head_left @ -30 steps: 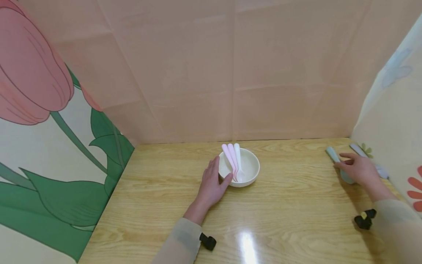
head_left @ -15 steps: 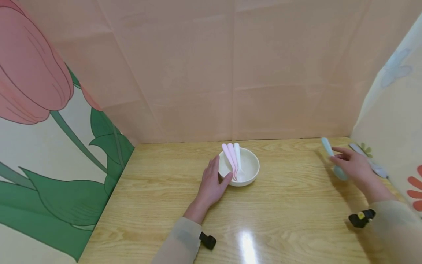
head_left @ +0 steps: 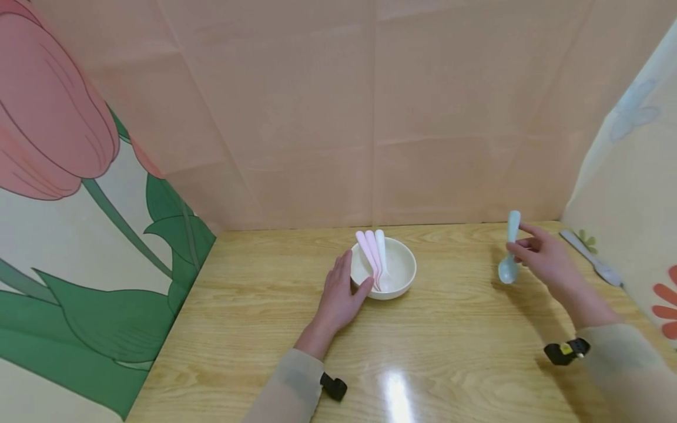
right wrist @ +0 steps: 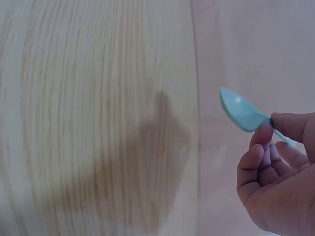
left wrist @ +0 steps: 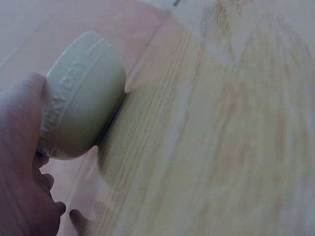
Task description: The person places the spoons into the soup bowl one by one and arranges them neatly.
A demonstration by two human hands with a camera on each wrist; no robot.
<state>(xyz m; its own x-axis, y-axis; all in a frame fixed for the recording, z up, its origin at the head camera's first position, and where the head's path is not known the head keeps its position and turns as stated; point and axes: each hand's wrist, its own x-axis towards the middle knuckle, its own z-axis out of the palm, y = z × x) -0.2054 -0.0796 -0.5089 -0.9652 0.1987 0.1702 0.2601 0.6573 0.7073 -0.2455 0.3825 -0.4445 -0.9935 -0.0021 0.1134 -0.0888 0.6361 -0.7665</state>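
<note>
A cream bowl (head_left: 401,271) stands on the wooden table, with raised lettering on its outer wall in the left wrist view. My left hand (head_left: 339,296) rests against its left and near side, fingers extended and thumb at the rim. Two pink spoons (head_left: 368,249) and a white spoon (head_left: 381,249) lean inside, handles pointing toward the back. Over to the right, my right hand (head_left: 545,261) pinches a light blue spoon (head_left: 509,270) by its handle, bowl end down and raised above the table. The right wrist view shows that spoon's neck (right wrist: 266,120) between thumb and fingers.
A grey-blue fork-like utensil (head_left: 592,258) lies along the table's right edge by the side wall. A pink cloth backdrop (head_left: 370,117) rises behind the table (head_left: 449,352). A tulip-printed panel (head_left: 158,247) borders the left side.
My right hand has moved left with the light blue spoon, lifting it off the table and turning it more upright. My left hand and the bowl have stayed put.
</note>
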